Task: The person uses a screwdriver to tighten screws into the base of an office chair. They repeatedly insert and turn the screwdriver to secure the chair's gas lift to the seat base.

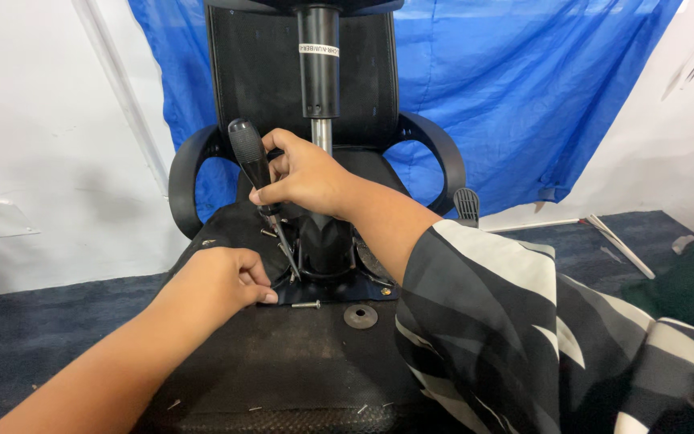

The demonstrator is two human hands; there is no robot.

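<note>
Right hand (pixel 303 173) clamped on black screwdriver (pixel 252 161) at frame centre (tip down at the chair underside (pixel 283 354)); left hand (pixel 222 277) closed, pinching near the tip, loose screw (pixel 307 305) just beside.

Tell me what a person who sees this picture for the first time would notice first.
At the centre, the right hand grips a black-handled screwdriver, its tip down at the metal mechanism under an overturned black office chair. The left hand rests on the chair's underside beside it. A loose silver screw and a round metal washer lie just in front, and a blue plastic sheet hangs behind.
</note>
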